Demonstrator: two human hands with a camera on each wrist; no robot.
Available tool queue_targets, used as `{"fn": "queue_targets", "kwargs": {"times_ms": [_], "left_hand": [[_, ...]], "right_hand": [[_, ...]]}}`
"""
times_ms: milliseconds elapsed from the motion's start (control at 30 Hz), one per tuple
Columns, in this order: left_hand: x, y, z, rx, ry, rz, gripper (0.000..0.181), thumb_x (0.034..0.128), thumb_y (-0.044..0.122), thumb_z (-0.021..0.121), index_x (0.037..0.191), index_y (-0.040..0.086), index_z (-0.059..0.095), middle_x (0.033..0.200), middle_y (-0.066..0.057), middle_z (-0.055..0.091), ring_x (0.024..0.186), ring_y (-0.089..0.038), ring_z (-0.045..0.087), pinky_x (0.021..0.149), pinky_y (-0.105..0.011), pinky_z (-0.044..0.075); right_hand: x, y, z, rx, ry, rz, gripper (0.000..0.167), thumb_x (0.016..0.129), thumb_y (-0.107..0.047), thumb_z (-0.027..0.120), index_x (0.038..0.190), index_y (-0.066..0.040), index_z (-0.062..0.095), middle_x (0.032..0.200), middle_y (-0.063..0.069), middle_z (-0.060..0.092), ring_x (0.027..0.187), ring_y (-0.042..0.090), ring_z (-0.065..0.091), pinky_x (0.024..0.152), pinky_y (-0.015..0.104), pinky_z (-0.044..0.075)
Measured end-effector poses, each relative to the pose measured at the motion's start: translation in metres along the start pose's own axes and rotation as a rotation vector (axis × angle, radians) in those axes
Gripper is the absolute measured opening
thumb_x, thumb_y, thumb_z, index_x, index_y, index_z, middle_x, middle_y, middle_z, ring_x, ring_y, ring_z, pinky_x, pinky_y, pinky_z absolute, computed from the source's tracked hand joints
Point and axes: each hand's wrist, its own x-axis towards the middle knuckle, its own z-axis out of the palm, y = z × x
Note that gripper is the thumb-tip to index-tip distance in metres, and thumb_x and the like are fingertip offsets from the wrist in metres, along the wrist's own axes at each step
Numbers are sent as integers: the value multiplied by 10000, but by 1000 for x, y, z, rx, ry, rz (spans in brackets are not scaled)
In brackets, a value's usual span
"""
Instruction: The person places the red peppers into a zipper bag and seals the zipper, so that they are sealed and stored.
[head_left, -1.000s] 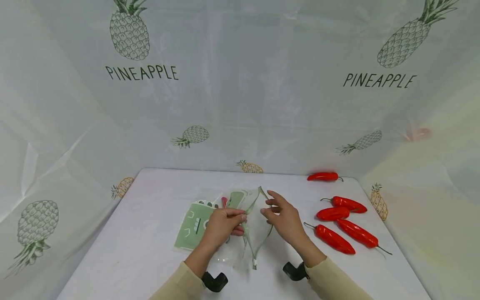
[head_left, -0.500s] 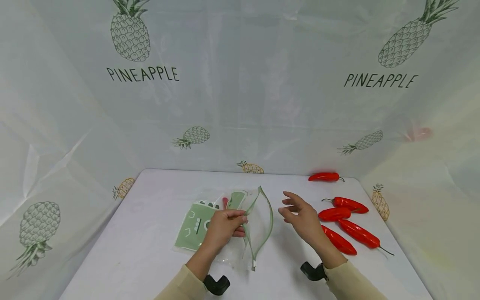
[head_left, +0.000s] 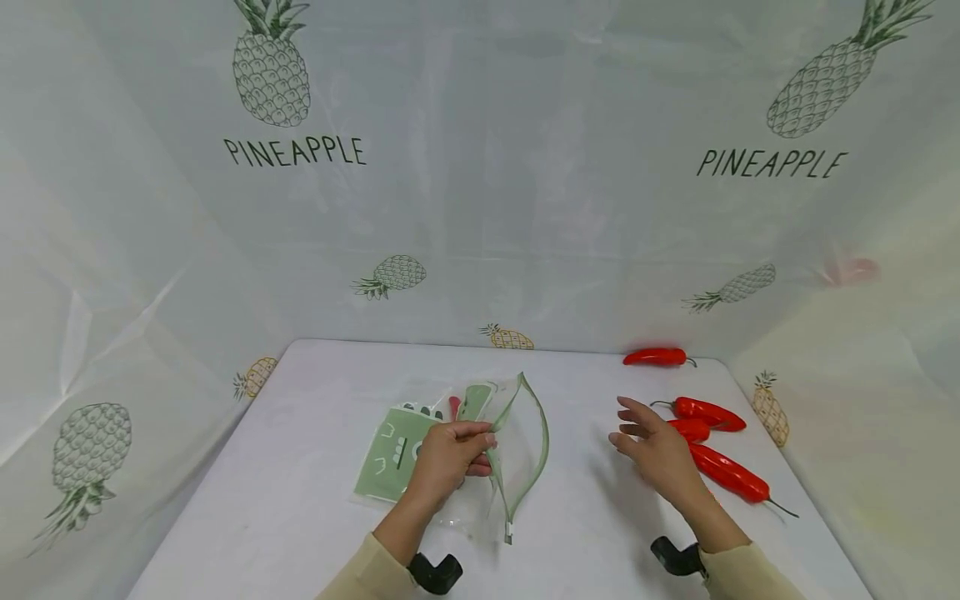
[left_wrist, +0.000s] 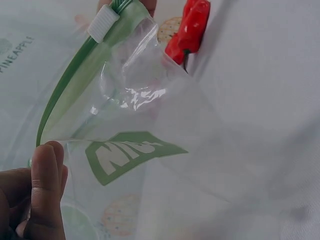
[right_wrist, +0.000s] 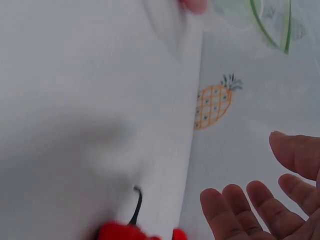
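A clear zip bag (head_left: 388,462) with a green print lies left of centre on the table, its green-edged mouth (head_left: 543,442) spread apart. My left hand (head_left: 447,457) pinches one lip of that mouth between thumb and fingers. In the left wrist view, a white slider (left_wrist: 103,24) sits on the green zip strip. My right hand (head_left: 660,454) hovers beside the red peppers, fingers loosely bent and holding nothing. Closest to it are one red pepper (head_left: 690,430) partly covered by the hand, a long pepper (head_left: 727,472) and another pepper (head_left: 708,413).
A further red pepper (head_left: 657,357) lies at the table's back right. The white table (head_left: 247,500) meets a pineapple-printed curtain (head_left: 495,183) along its back and sides. A small red patch (head_left: 454,406) shows at the bag's upper part.
My right hand has moved away from the bag mouth, rightward to the peppers, and now covers the front one. The left hand keeps its pinch on the bag, whose mouth has bowed wider.
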Motion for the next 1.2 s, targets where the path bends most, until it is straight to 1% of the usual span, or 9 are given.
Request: {"fn": "queue_targets", "kwargs": {"times_ms": [133, 300, 367, 467, 633, 800, 967, 1067, 1200], "left_hand": [[1, -2, 0, -4, 2, -1, 293, 986, 109, 744, 1227, -59, 742, 978, -159, 768, 657, -95, 678, 664, -287, 666], [2, -3, 0, -9, 1, -1, 274, 990, 75, 727, 1223, -69, 740, 977, -178, 766, 648, -94, 676, 658, -290, 666], [2, -3, 0, -8, 1, -2, 271, 993, 71, 722, 1226, -67, 740, 986, -189, 767, 648, -94, 678, 659, -291, 666], [2, -3, 0, -5, 3, -2, 276, 994, 79, 724, 1231, -62, 739, 995, -197, 767, 650, -95, 680, 661, -294, 667], [2, -4, -1, 1, 5, 0, 294, 988, 104, 741, 1234, -56, 741, 991, -189, 769, 652, -96, 680, 661, -295, 667], [2, -4, -1, 3, 7, 0, 304, 986, 114, 746, 1238, -57, 738, 999, -194, 769, 653, -97, 678, 658, -298, 667], [3, -5, -2, 1, 9, -7, 305, 984, 112, 747, 1237, -58, 737, 978, -175, 768, 648, -93, 674, 655, -300, 667], [3, -5, -2, -3, 8, -8, 303, 985, 108, 744, 1235, -62, 736, 960, -149, 766, 646, -91, 672, 652, -297, 667], [3, -5, -2, -13, 5, -7, 303, 987, 102, 740, 1234, -73, 731, 951, -136, 765, 642, -88, 669, 647, -292, 665]], "right_hand": [[-4, 19, -15, -39, -15, 6, 688, 1005, -290, 729, 1605, -135, 428, 1465, 242, 597, 1297, 449, 606, 901, 474, 656], [-7, 41, -32, -138, -10, -4, 723, 993, -276, 740, 1607, -86, 410, 1431, 274, 605, 1272, 506, 576, 937, 626, 604], [-8, 48, -38, -172, -6, -7, 735, 989, -262, 741, 1606, -55, 398, 1430, 299, 593, 1257, 528, 573, 928, 650, 597], [-10, 58, -46, -217, -7, 8, 727, 991, -227, 730, 1603, -30, 390, 1429, 327, 574, 1240, 538, 568, 898, 641, 611], [-11, 70, -56, -250, -51, 53, 760, 977, -232, 742, 1605, -25, 367, 1441, 356, 534, 1260, 556, 525, 859, 610, 634], [-9, 79, -61, -253, -120, 109, 834, 964, -313, 762, 1616, -19, 334, 1499, 361, 483, 1296, 567, 481, 880, 643, 611], [-7, 89, -59, -227, -179, 150, 905, 936, -375, 792, 1629, -34, 322, 1543, 359, 440, 1333, 577, 441, 892, 659, 598], [-6, 93, -56, -208, -187, 167, 902, 924, -358, 810, 1626, -45, 338, 1547, 357, 439, 1335, 571, 452, 908, 632, 608], [-4, 97, -51, -207, -176, 185, 887, 905, -317, 837, 1610, -46, 373, 1539, 357, 447, 1305, 554, 494, 891, 570, 637]]}}
